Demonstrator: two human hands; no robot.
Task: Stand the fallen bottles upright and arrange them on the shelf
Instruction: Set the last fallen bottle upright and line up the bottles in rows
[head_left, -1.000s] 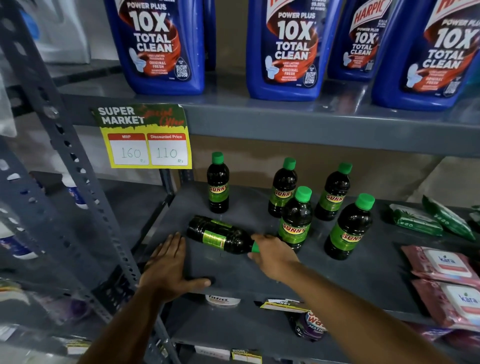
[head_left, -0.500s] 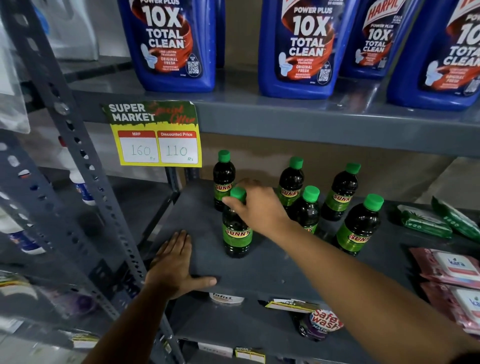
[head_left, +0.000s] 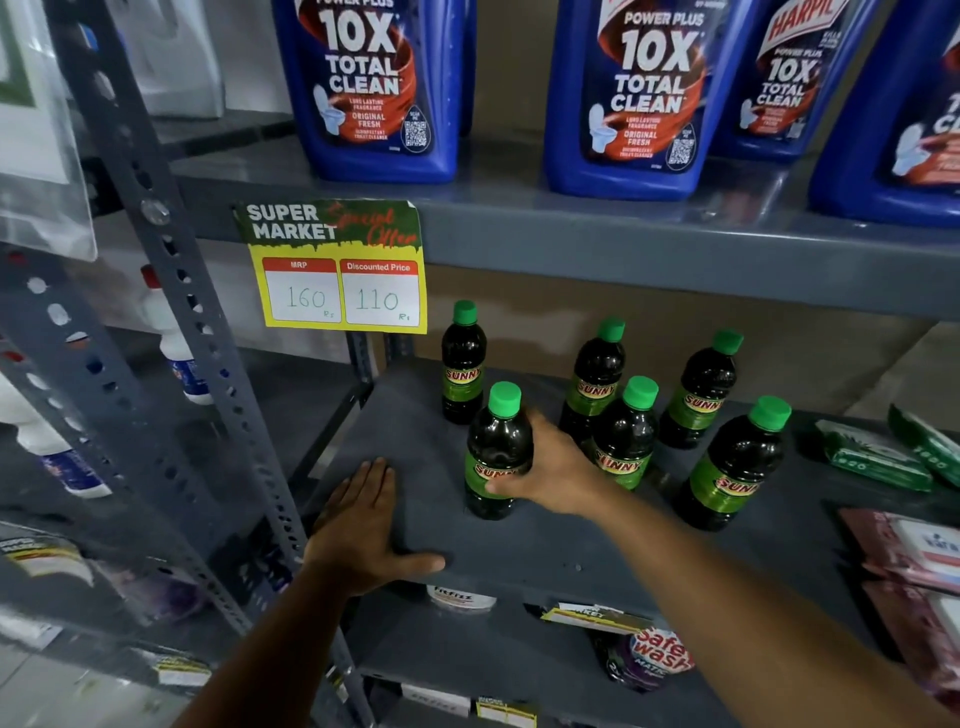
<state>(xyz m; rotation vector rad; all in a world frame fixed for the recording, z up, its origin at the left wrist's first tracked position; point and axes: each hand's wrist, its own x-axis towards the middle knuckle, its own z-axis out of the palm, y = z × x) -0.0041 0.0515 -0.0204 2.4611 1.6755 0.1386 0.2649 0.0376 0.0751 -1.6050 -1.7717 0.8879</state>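
Left hand flat, fingers spread, palm down on the front edge of the shelf, holding nothing. Right hand wraps the front bottle at label height, thumb across the front, fingers behind. That bottle stands upright on the shelf, left of centre, green cap up. Just right of the hand, two more bottles upright in the front row. Behind them, three upright along the back. Price tag hangs from the upper shelf, blue jugs on top.
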